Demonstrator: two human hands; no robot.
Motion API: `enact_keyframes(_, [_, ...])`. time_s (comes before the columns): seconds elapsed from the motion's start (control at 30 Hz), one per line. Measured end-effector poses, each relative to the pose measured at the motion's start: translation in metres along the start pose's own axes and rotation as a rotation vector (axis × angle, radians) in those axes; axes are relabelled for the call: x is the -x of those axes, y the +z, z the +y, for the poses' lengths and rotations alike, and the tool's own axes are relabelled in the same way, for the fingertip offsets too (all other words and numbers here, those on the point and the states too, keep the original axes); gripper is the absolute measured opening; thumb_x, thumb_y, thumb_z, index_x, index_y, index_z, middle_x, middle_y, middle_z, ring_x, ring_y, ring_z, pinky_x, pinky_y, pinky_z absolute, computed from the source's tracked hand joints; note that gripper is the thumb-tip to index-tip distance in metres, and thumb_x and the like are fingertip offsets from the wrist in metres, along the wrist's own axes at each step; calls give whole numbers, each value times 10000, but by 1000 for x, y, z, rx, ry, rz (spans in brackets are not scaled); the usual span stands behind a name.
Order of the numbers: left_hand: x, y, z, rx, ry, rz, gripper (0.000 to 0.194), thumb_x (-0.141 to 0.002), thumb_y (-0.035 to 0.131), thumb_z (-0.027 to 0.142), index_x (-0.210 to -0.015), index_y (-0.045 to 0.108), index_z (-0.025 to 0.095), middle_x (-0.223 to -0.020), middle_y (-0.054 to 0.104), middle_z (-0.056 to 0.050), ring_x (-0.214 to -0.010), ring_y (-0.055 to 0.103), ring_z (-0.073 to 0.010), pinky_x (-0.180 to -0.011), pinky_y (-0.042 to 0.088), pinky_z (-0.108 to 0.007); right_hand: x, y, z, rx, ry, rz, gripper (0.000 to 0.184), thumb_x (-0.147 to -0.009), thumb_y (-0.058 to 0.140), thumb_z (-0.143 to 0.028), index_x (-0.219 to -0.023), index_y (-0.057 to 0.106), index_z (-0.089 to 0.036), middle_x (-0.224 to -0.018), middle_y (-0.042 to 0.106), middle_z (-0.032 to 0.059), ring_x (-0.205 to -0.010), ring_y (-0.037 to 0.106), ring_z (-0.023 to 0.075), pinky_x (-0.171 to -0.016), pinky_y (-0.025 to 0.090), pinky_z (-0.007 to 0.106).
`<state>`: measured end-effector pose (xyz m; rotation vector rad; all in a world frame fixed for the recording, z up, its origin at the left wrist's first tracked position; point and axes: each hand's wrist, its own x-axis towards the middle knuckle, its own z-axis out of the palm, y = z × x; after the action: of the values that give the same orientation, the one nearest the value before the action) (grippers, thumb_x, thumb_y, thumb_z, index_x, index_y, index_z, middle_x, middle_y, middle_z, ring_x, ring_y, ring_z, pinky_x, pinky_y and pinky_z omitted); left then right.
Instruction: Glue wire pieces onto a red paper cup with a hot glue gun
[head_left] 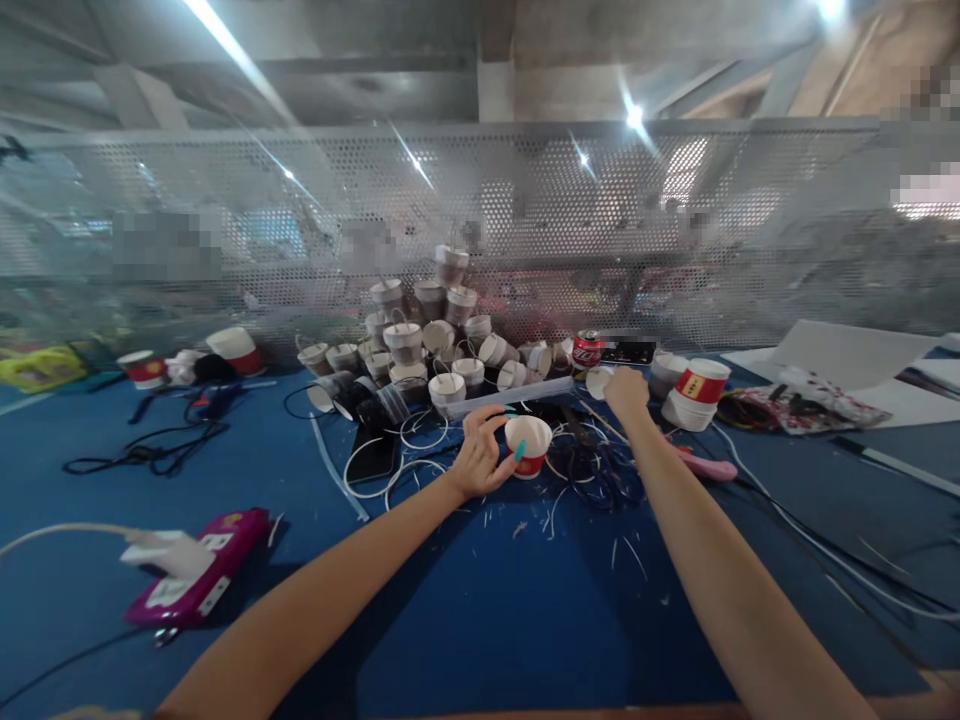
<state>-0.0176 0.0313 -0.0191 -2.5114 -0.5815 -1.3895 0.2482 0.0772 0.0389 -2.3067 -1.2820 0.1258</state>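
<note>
My left hand, with turquoise nails, has its thumb and fingers around a red and white paper cup standing mouth up on the blue table. Farther forward and to the right, my right hand is closed, its fingertips mostly hidden. A pale round piece shows at its left side, apparently in its grip. Blue-handled scissors lie between my forearms among white cord loops and scraps. Right of my right hand stands a stack of paper cups, the top one red and upside down.
Many white-capped cups with cords are piled by the perforated screen. A red soda can stands behind my hands. A purple power strip lies at left, pink-handled pliers at right. Cables cross both sides.
</note>
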Motion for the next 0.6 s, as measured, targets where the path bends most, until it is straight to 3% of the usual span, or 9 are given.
enact_keyframes(0.13, [0, 0, 0, 24, -21, -23, 490, -820, 445, 328, -1234, 257, 146, -1169, 392, -191, -1110, 409, -305, -865, 375, -517, 1, -3, -4, 38, -5, 71, 288, -778, 460, -79, -1000, 623, 5, -1022, 597, 298, -971, 608, 346, -757, 490, 396])
enact_keyframes(0.23, [1, 0, 0, 20, -7, -24, 486, -823, 445, 318, -1233, 255, 139, -1172, 384, -194, -1119, 395, -304, -870, 368, -514, -2, -3, -3, 44, -24, 92, 264, -741, 560, -121, -968, 628, -5, -989, 608, 295, -956, 609, 362, -748, 486, 411])
enact_keyframes(0.33, [1, 0, 1, 13, -15, -29, 476, -827, 443, 316, -1230, 259, 143, -1174, 382, -192, -1120, 392, -305, -868, 370, -514, -8, -2, 5, 32, -44, 104, 371, -676, 674, -200, -994, 602, -22, -996, 611, 276, -970, 597, 359, -754, 478, 401])
enact_keyframes(0.43, [1, 1, 1, 15, -28, -22, 460, -832, 436, 310, -1225, 265, 144, -1175, 385, -192, -1110, 400, -301, -868, 375, -515, -17, 1, 16, 8, -59, 103, 445, -632, 721, -308, -974, 587, -55, -957, 631, 233, -946, 604, 336, -715, 478, 367])
enact_keyframes(0.6, [-1, 1, 2, 18, -41, -23, 413, -841, 414, 298, -1201, 293, 134, -1160, 396, -201, -1089, 410, -296, -852, 381, -514, -31, 7, 28, -40, -110, 71, 269, -639, 703, -302, -832, 603, -144, -868, 668, 117, -819, 634, 242, -638, 459, 280])
